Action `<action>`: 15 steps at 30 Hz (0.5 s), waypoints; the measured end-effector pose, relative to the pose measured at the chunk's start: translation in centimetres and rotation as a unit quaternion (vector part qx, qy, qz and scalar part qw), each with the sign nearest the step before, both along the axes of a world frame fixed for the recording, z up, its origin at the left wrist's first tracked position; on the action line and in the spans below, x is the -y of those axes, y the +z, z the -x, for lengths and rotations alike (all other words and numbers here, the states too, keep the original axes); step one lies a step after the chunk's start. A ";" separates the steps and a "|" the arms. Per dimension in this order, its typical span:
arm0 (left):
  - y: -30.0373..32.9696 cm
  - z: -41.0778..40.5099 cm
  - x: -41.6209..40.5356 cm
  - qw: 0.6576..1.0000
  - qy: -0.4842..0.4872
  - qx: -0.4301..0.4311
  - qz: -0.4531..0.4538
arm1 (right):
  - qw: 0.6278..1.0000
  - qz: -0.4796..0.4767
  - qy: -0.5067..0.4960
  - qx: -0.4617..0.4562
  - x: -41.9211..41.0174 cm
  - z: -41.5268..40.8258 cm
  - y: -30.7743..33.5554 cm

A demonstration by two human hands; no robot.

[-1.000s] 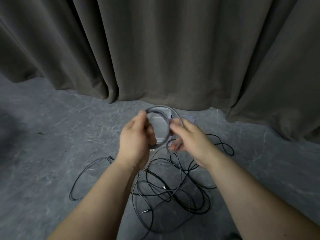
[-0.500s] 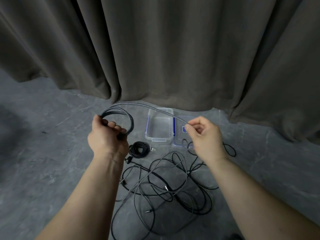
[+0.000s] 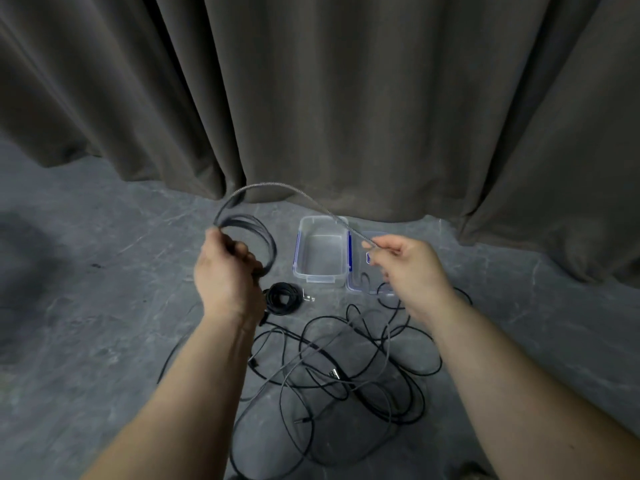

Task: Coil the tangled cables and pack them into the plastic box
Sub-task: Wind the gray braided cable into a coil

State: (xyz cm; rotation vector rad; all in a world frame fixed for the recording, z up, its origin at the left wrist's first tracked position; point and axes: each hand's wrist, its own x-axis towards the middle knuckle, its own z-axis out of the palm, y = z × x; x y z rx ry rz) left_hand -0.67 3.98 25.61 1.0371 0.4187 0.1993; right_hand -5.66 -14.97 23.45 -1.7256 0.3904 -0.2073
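Observation:
My left hand (image 3: 227, 275) grips a coil of grey braided cable (image 3: 266, 237) with several loops, held above the floor. From the coil the cable arcs up and right to my right hand (image 3: 412, 268), which pinches it between thumb and fingers. Behind the hands a clear plastic box (image 3: 320, 273) with blue clips stands open on the floor, its lid (image 3: 363, 287) lying beside it on the right. A small black coiled cable (image 3: 282, 298) lies just left of the box. A tangle of black and grey cables (image 3: 346, 372) spreads over the floor below my hands.
A dark curtain (image 3: 329, 98) hangs across the back and reaches the grey stone floor (image 3: 86, 323) right behind the box. A loose cable strand (image 3: 173, 358) runs out to the left of the tangle.
My hands have drawn apart: the left moved left with the coil, the right moved right, pulling a length of cable out into a raised arc. The box came into full view.

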 end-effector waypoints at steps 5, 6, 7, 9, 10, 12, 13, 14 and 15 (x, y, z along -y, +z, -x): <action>3.1 1.3 2.7 0.998 -0.061 -0.017 0.014 | 0.997 -0.021 0.046 0.058 -2.7 -0.2 5.4; 4.6 1.3 3.0 0.997 -0.067 -0.016 0.026 | 0.997 -0.029 0.047 0.060 -2.8 -0.3 7.2; 6.1 1.2 3.1 0.997 -0.074 -0.011 0.034 | 0.995 -0.054 0.048 0.062 -2.7 -0.4 9.1; 8.9 1.4 3.1 0.995 -0.095 0.011 0.032 | 0.989 -0.114 0.055 0.072 -2.3 -0.2 13.2; 10.4 1.7 3.1 0.994 -0.108 0.027 0.021 | 0.985 -0.139 0.059 0.081 -2.0 0.1 15.4; 13.3 2.2 2.9 0.989 -0.131 0.061 0.001 | 0.980 -0.168 0.054 0.094 -1.3 0.9 19.1; 14.8 2.6 2.8 0.987 -0.143 0.073 -0.001 | 0.983 -0.157 0.035 0.085 -0.8 1.3 20.5; 16.3 2.9 2.6 0.985 -0.155 0.080 0.007 | 0.989 -0.127 0.007 0.069 -0.3 1.8 21.5; 17.8 3.3 2.3 0.983 -0.163 0.084 0.023 | 0.994 -0.092 -0.024 0.051 0.2 2.4 22.2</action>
